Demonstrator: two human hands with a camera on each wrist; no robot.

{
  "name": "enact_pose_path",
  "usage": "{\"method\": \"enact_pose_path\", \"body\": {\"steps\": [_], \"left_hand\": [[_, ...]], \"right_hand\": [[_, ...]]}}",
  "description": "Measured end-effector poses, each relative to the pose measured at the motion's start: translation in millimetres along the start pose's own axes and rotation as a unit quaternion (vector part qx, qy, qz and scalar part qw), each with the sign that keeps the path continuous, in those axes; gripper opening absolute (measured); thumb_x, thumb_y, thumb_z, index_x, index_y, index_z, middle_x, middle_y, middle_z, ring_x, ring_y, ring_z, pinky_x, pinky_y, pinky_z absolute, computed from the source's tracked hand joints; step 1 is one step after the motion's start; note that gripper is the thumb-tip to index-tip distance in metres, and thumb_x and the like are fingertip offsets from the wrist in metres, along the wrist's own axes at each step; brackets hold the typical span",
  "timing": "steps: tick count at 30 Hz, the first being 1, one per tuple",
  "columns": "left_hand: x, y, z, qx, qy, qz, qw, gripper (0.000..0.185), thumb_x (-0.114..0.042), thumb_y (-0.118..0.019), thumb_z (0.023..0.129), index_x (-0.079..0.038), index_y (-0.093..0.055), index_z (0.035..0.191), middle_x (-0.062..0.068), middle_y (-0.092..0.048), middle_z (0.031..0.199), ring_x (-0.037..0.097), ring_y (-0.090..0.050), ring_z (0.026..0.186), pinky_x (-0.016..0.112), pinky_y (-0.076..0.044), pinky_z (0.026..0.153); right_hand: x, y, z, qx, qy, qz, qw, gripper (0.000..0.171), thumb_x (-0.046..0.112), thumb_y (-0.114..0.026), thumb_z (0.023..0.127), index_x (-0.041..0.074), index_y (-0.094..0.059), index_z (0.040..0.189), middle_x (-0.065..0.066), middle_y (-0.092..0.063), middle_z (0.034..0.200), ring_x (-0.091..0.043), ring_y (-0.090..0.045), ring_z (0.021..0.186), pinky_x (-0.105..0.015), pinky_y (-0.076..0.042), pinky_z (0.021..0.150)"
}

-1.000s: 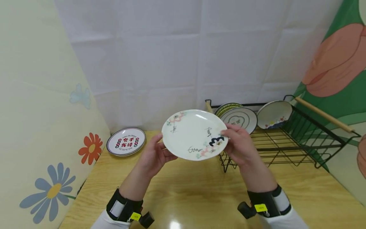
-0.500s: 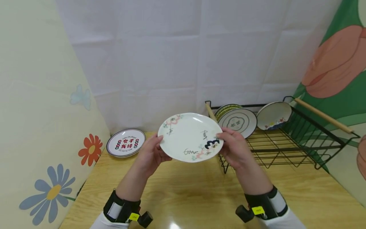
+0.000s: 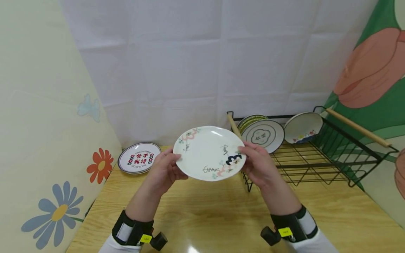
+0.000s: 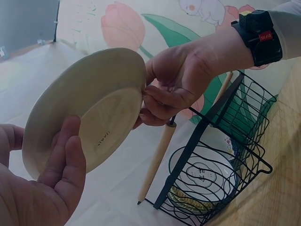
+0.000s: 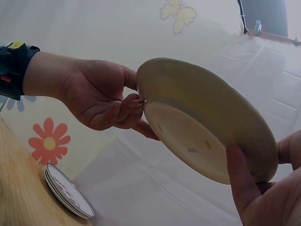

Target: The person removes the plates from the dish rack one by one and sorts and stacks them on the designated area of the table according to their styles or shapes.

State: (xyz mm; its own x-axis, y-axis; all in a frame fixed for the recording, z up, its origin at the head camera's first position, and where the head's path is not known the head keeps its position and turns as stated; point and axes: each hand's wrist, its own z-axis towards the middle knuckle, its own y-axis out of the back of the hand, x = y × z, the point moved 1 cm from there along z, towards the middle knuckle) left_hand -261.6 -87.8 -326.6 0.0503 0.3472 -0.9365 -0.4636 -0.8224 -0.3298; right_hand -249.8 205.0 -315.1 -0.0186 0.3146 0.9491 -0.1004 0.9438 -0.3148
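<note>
the plate (image 3: 207,154) is held up above the desk (image 3: 202,214), between the two hands; the left hand (image 3: 166,167) grips its left edge, thumb on the rim and fingers against the underside; the right hand (image 3: 257,163) grips the right edge in the same way; the plate is white, with pink blossoms at its far left and near right, thin dark writing, and a dark figure by the right thumb; its underside, seen from both wrists, bears a small mark too small to read.

at the far right of the desk stands a black wire rack (image 3: 326,164) with wooden handles (image 3: 357,126); in its far left part a ringed plate (image 3: 263,136) leans in front of green plates (image 3: 250,121); to their right a bowl (image 3: 303,127) with a flowered side sits tilted; at the far left of the desk lies a stack (image 3: 139,158) of plates, the top one with red and black characters; a white cloth (image 3: 174,70) hangs behind; each wrist wears a black strap (image 3: 134,230).
</note>
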Motion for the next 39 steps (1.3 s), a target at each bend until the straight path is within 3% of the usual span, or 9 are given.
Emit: {"method": "enact_pose_path", "body": {"steps": [7,15,22,29,33,39], "left_hand": [[-1.3,3.2,-3.0,0.040,-0.008,-0.012,0.9991,0.037,-0.006,-0.035,0.102,-0.002,-0.051,0.135,-0.002,-0.080,0.083,0.011,-0.076,0.066,0.028,-0.062,0.063],[-1.9,3.1,-3.0,0.052,-0.010,-0.015,0.9985,0.042,-0.005,-0.035,0.103,0.003,-0.046,0.143,-0.001,-0.080,0.085,0.011,-0.077,0.068,0.028,-0.062,0.065],[-3.5,1.9,-1.8,0.030,-0.006,-0.008,0.9995,0.046,-0.005,-0.036,0.102,0.005,-0.041,0.147,-0.001,-0.080,0.083,0.011,-0.077,0.067,0.028,-0.062,0.065],[-6.4,7.1,-0.5,0.006,-0.015,-0.004,0.9999,0.039,-0.005,-0.038,0.103,-0.002,-0.048,0.140,-0.001,-0.080,0.085,0.013,-0.077,0.069,0.029,-0.062,0.066],[-9.8,12.3,-1.1,-0.005,-0.020,0.006,0.9998,0.044,-0.005,-0.038,0.104,0.000,-0.043,0.147,-0.002,-0.080,0.086,0.013,-0.078,0.071,0.029,-0.062,0.067],[-12.2,28.0,1.2,-0.036,-0.029,0.017,0.9988,0.043,-0.005,-0.038,0.105,0.001,-0.042,0.147,-0.002,-0.081,0.087,0.013,-0.078,0.074,0.029,-0.063,0.069]], "right_hand": [[0,0,-1,0.013,-0.001,-0.001,1.000,0.055,0.020,-0.052,0.107,0.001,-0.037,0.156,0.002,-0.078,0.110,-0.012,-0.077,0.098,-0.026,-0.061,0.083],[0,0,0,0.019,-0.006,0.009,1.000,0.057,0.025,-0.055,0.107,0.004,-0.037,0.156,0.001,-0.078,0.113,-0.013,-0.076,0.100,-0.026,-0.061,0.085],[-2,2,-2,0.032,0.014,0.039,0.999,0.057,0.033,-0.056,0.106,0.004,-0.043,0.153,-0.001,-0.077,0.112,-0.013,-0.076,0.096,-0.027,-0.062,0.082],[-1,1,-4,0.100,0.053,0.067,0.991,0.042,0.034,-0.047,0.110,0.005,-0.055,0.138,-0.004,-0.070,0.107,-0.016,-0.072,0.085,-0.032,-0.064,0.073],[0,-2,-4,0.112,0.044,0.072,0.990,0.041,0.035,-0.048,0.109,0.007,-0.055,0.139,-0.004,-0.069,0.111,-0.018,-0.073,0.090,-0.033,-0.063,0.072],[-4,-7,-3,0.096,0.021,0.049,0.994,0.045,0.037,-0.048,0.109,0.010,-0.049,0.144,-0.005,-0.068,0.120,-0.022,-0.074,0.099,-0.034,-0.063,0.077]]}}
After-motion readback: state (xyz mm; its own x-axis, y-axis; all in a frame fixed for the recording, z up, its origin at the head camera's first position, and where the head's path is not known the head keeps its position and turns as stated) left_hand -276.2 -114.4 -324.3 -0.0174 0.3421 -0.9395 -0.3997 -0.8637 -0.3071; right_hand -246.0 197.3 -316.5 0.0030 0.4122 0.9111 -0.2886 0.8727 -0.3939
